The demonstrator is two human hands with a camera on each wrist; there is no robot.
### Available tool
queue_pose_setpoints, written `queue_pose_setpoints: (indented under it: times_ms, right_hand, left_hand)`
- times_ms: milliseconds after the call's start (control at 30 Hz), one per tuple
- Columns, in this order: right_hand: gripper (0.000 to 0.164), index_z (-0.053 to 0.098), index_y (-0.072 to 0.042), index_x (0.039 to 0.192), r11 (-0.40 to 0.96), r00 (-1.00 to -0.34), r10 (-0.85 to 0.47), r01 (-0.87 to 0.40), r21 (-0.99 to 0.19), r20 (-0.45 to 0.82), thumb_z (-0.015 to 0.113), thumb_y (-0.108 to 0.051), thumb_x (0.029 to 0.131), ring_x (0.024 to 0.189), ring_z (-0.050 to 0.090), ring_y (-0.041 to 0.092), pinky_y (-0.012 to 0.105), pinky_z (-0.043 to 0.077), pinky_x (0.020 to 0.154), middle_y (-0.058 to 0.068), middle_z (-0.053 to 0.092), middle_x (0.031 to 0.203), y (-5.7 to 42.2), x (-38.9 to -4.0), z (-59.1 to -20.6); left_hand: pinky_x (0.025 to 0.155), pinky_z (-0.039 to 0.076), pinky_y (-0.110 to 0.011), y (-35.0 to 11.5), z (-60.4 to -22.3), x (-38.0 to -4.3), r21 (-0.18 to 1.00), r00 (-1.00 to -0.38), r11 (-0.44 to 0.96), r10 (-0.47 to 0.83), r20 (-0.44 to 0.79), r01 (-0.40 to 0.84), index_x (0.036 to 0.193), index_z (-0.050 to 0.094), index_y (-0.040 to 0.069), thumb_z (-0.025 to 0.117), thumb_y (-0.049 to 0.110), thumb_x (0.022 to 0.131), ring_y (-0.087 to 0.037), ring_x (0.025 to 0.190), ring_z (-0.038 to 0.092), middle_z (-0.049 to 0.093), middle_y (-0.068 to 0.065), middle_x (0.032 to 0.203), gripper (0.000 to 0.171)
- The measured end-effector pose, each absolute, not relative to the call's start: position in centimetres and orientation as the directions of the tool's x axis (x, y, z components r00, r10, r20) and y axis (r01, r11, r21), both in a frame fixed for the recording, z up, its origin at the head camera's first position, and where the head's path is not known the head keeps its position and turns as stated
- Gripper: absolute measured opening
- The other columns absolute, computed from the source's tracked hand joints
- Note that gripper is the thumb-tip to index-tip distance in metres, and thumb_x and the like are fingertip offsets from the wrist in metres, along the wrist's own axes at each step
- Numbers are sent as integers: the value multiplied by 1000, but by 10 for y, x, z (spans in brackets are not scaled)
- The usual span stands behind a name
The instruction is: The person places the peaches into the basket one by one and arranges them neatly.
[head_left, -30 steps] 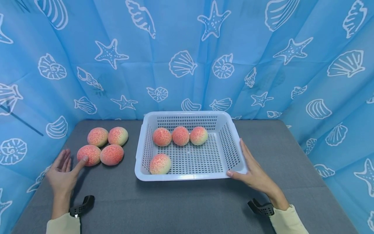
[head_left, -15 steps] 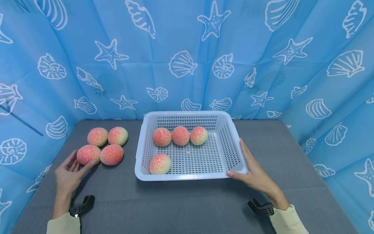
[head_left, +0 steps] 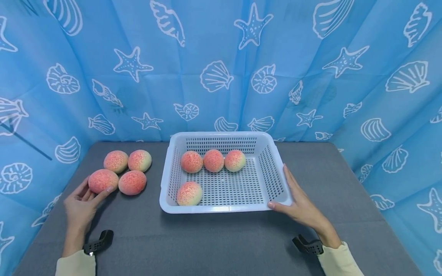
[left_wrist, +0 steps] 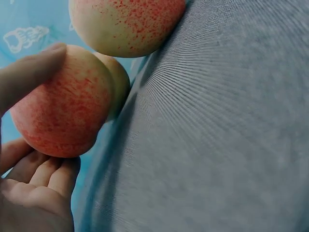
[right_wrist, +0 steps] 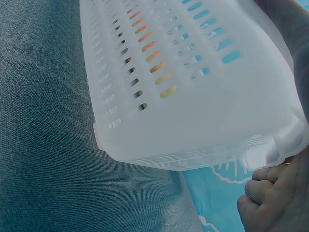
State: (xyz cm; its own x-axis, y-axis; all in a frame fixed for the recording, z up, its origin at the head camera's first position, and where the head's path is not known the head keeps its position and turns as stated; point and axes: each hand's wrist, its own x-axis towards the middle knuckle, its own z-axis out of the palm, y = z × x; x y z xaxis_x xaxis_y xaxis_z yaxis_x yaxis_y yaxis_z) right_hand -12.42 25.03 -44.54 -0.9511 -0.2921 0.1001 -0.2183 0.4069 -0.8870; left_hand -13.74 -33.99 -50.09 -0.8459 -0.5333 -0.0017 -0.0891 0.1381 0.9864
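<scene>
My left hand (head_left: 81, 205) grips a red-and-yellow peach (head_left: 103, 181) between thumb and fingers at the left of the table. In the left wrist view, the thumb lies over one side of this peach (left_wrist: 63, 108) and the fingertips press the opposite side. Three more peaches stay close by on the cloth, the nearest a redder peach (head_left: 132, 183) just to its right. My right hand (head_left: 299, 203) holds the near right corner of a white plastic basket (head_left: 228, 209), thumb on the front rim, fingers along the right side. Curled fingers (right_wrist: 263, 191) show below the basket's rim in the right wrist view.
Inside the basket, a row of three peaches (head_left: 213, 160) lies toward the back and a single peach (head_left: 189, 193) sits at the front left. A grey cloth (head_left: 193, 245) covers the table. Behind and beside it hangs a blue curtain (head_left: 221, 103) with white shells.
My left hand has moved right and closed around the front left peach, which has shifted slightly left and up. The right hand and basket hold still.
</scene>
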Motion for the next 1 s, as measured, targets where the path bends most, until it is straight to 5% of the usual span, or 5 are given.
queue_pose_setpoints:
  times_ms: [267, 600, 733, 1000]
  right_hand:
    - [122, -6, -34, 163, 400, -947, -303, -224, -889, 102, 84, -9, 84, 121, 53, 56, 38, 60, 78, 22, 2, 167, 249, -124, -446]
    - [123, -6, -36, 163, 411, -950, -295, -225, -883, 104, 84, -10, 84, 119, 56, 53, 37, 60, 79, 20, 2, 167, 251, -123, -447]
    - [122, -5, -35, 163, 426, -948, -296, -239, -872, 116, 85, -14, 84, 117, 58, 50, 34, 58, 79, 21, 2, 167, 253, -123, -448]
    - [122, -6, -36, 163, 426, -947, -298, -241, -872, 116, 85, -15, 84, 117, 58, 50, 34, 59, 79, 22, 4, 166, 254, -123, -450]
  left_hand:
    - [90, 48, -14, -326, -462, -136, 983, -826, -35, -548, 132, 180, 145, 56, 8, 83, -16, 73, -19, 134, 53, 54, -15, 146, 80]
    - [95, 48, -21, -265, -407, -135, 922, -890, -24, -270, 366, 386, 144, 55, -1, 74, -26, 74, -17, 126, 59, 56, -17, 138, 77]
    - [96, 47, -19, -235, -394, -136, 923, -918, 107, -111, 380, 369, 148, 50, -2, 79, -15, 78, -13, 125, 59, 55, -17, 140, 77]
    - [102, 44, -25, -174, -387, -141, 964, -964, 162, 200, 176, 210, 153, 39, -3, 85, 9, 83, -31, 139, 47, 44, -19, 153, 85]
